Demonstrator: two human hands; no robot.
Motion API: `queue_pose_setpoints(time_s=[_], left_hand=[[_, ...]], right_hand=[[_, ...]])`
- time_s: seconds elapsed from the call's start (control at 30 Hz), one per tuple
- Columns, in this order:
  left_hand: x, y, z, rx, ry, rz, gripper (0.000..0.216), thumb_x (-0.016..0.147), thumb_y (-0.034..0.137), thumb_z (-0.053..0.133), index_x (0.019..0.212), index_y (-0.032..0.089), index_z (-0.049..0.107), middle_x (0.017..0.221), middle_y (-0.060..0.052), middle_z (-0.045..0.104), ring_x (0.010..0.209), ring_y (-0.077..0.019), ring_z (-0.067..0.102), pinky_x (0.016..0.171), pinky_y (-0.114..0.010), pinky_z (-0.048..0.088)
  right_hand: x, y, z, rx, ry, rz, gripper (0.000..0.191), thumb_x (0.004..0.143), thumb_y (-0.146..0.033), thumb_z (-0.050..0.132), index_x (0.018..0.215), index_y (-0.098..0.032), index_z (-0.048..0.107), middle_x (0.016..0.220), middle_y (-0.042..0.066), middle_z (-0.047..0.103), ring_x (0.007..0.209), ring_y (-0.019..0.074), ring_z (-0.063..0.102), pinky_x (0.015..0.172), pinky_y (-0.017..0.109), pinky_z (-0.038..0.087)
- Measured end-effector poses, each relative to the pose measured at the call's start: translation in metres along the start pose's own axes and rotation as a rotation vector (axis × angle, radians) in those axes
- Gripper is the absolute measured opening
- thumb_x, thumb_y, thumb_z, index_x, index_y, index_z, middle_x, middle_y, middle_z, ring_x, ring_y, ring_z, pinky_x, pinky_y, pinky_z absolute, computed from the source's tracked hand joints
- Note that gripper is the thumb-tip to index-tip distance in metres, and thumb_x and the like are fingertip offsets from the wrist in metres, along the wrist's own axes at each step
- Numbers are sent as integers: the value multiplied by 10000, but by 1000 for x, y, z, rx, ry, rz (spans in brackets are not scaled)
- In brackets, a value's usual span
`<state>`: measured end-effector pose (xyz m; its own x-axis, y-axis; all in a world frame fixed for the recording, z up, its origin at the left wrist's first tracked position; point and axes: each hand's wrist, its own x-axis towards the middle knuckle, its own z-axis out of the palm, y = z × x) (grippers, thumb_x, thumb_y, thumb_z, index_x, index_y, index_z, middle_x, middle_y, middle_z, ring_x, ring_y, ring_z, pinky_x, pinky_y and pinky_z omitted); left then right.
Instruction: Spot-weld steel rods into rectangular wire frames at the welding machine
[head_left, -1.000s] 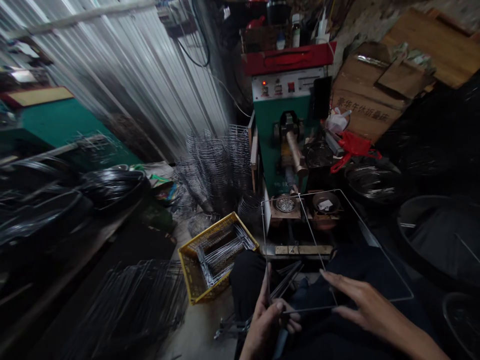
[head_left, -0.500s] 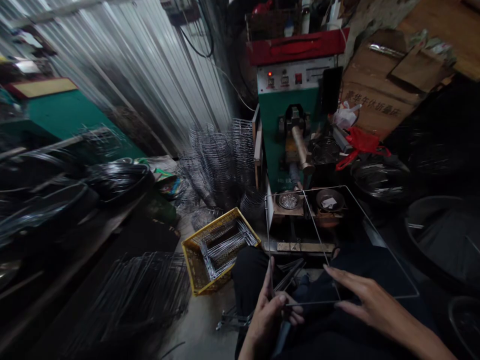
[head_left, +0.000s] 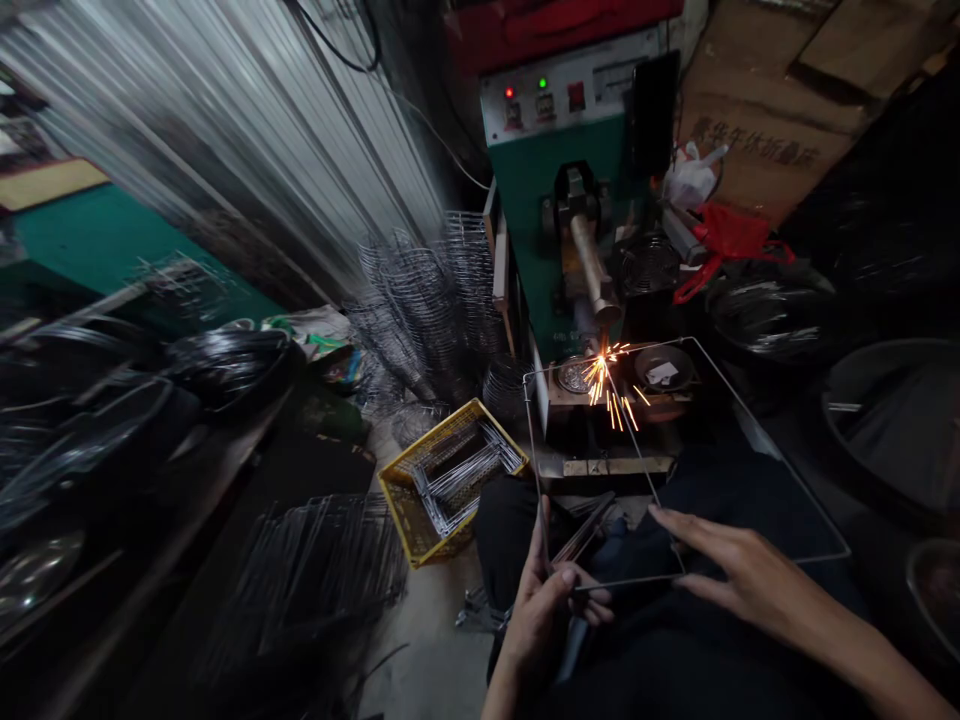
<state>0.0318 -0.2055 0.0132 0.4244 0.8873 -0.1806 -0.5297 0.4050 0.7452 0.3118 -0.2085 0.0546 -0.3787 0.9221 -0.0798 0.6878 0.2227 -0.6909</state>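
A thin rectangular wire frame (head_left: 780, 450) with a middle cross wire lies over my lap and reaches to the green welding machine (head_left: 559, 200). My left hand (head_left: 544, 600) pinches the frame's near left corner. My right hand (head_left: 720, 570) rests with fingers spread on the near wire, pressing on it. Orange sparks (head_left: 609, 385) fly where the cross wire meets the far side of the frame under the machine's electrode arm (head_left: 592, 270).
A yellow crate (head_left: 397, 495) of bent wire pieces stands on the floor left of my knees. Stacked wire baskets (head_left: 427, 310) stand by the corrugated metal wall. Flat wire grids (head_left: 300, 580) lie at lower left. Black coils and tubs crowd both sides. Cardboard boxes (head_left: 757, 110) sit at upper right.
Sparks have broken out at the frame's far edge under the electrode. The view has dipped and shifted closer to the machine. Both hands keep the same hold on the frame.
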Motion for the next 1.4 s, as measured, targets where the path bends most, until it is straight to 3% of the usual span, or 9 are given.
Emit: queue_pose_setpoints(time_s=[0.2,0.33,0.43,0.63,0.8,1.03,1.2,1.4], left_hand=[[0,-4,-3,-22,-17,8,905,919,243,546,1487,324,-153,771,-70,755,619,-192,712,544,-248,525],[22,0,-7,-10,-35,34,935,901,248,578,1492,319,-143,771,-55,752,642,-199,718,527,-230,516],[62,15,-13,4,-64,51,971,887,226,594,1487,314,-164,775,-39,753,687,-203,729,549,-229,524],[162,67,-25,78,-75,150,954,881,161,556,1498,274,-162,793,-53,763,714,-202,734,588,-249,531],[212,101,-24,121,-32,211,944,889,164,552,1501,247,-163,806,-75,768,735,-214,737,610,-262,540],[233,111,-19,122,8,249,970,883,196,573,1496,255,-176,822,-84,772,738,-214,741,605,-249,548],[239,111,-23,90,22,254,1003,862,221,608,1499,258,-166,832,-99,772,741,-227,742,593,-254,558],[241,106,-30,55,22,224,1011,855,173,590,1491,254,-192,814,-96,772,723,-223,742,585,-245,557]], right_hand=[[1,-6,0,22,29,25,639,863,-299,612,1457,-352,384,1445,3,469,1281,271,489,1058,412,427],[16,2,-4,-48,98,-18,627,876,-314,597,1463,-333,378,1419,14,509,1258,240,519,1035,382,448],[52,14,-20,-153,149,-46,667,861,-328,616,1475,-311,356,1370,28,562,1211,230,562,988,366,479],[156,47,-74,-392,270,-69,690,816,-477,662,1434,-276,431,1233,70,661,1094,283,635,869,380,518],[217,75,-108,-424,335,-91,607,845,-488,624,1375,-215,509,1107,96,709,979,274,673,812,358,515],[251,92,-116,-323,439,-176,492,839,-443,640,1262,-197,592,1009,68,730,910,227,684,796,302,503],[260,96,-117,-339,476,-221,421,823,-439,652,1169,-199,637,961,76,733,832,226,690,719,286,501],[260,94,-112,-332,512,-242,455,834,-452,636,1211,-198,612,958,85,722,847,245,686,742,321,511]])
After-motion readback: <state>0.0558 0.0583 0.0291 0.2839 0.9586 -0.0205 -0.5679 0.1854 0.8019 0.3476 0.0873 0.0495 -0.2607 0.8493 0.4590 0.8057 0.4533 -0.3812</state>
